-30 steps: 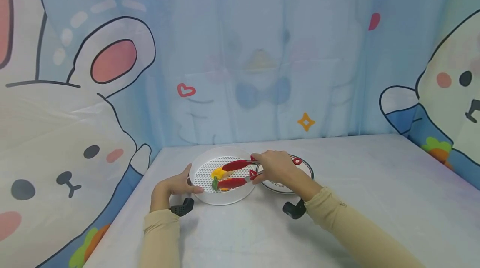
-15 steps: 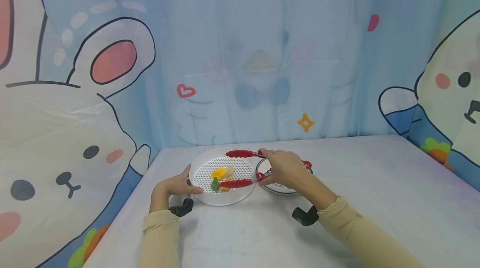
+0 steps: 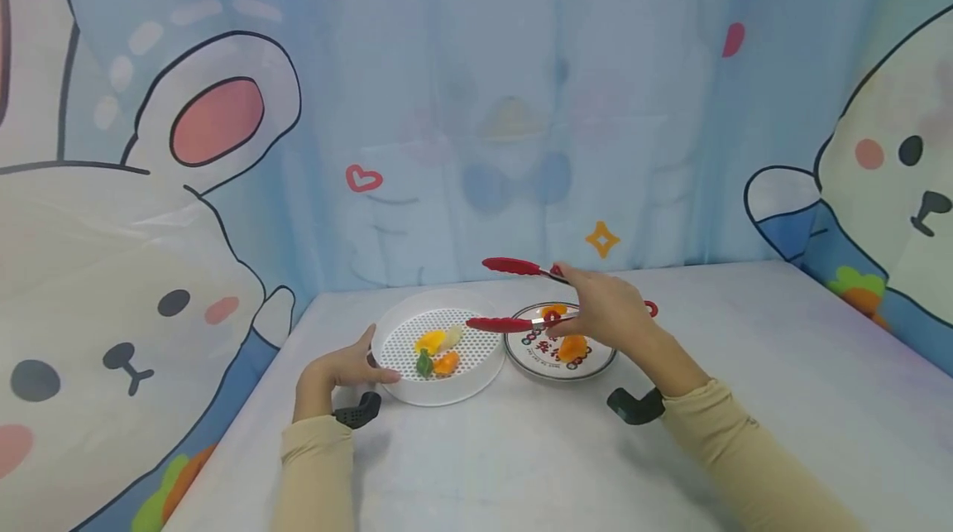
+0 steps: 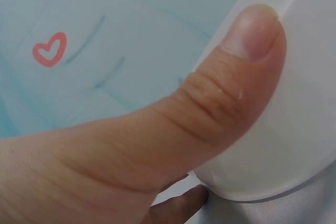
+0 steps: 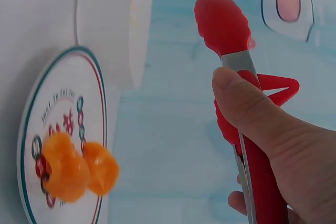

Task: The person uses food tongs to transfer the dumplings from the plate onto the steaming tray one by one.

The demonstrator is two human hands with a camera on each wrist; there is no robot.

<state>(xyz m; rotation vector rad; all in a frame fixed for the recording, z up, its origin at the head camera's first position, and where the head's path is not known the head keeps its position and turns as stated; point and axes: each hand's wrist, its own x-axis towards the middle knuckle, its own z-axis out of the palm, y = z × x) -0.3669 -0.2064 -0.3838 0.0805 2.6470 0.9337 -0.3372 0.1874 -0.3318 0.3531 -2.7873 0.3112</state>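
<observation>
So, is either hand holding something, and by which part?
The right hand holds red tongs by the middle of their arms; the left hand, the white basket at its left side.

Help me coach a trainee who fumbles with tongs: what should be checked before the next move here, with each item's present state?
1. Red tongs held by the right hand: ok.
2. Tongs spread, nothing between their tips: ok.
3. White perforated tray held by the left hand: ok.
4. Tips set around a piece, such as the green piece or yellow piece: not ok, they grip none.
5. Bare space on the patterned plate beside two orange pieces: ok.
6. Plate apart from the tray: cannot tell, edges look very close.
</observation>
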